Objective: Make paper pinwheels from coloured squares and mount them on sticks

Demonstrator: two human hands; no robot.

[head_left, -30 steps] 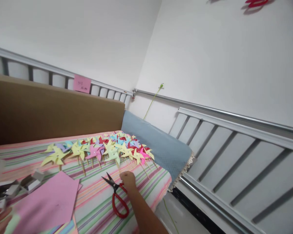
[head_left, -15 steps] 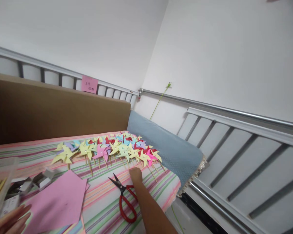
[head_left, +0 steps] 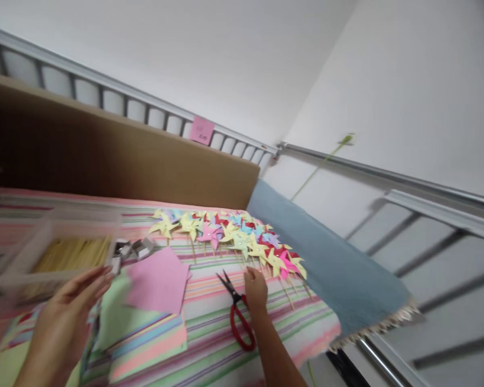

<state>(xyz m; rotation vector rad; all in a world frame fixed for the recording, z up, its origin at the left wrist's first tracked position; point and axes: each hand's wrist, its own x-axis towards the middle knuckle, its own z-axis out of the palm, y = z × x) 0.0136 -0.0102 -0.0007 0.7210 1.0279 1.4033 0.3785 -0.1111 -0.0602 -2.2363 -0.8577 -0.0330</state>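
My right hand (head_left: 256,289) is curled closed at the lower ends of the pinwheel sticks. Whether a stick lies in its fingers is hidden. Rows of paper pinwheels (head_left: 242,244) in yellow, pink, red, blue and purple lie just beyond it on the striped cloth (head_left: 210,344). Beside that wrist rest red-handled scissors (head_left: 242,322), blades parted. My left hand (head_left: 70,306) hovers at the left, fingers stretched out, with nothing visible in them. It is nearest to a clear plastic box (head_left: 56,217) of thin wooden sticks (head_left: 75,252) and a pink paper sheet (head_left: 159,282).
Stacked coloured paper (head_left: 153,344) lies at the front. Small open boxes (head_left: 143,247) stand by the plastic box. A brown board (head_left: 125,172) and a metal railing (head_left: 145,110) run along the back. Blue cloth (head_left: 326,258) hangs over the right side.
The view has swung left and down, bringing the stick box and paper stack into sight. My left hand shows more fully, near the box. My right hand stays by the pinwheel sticks.
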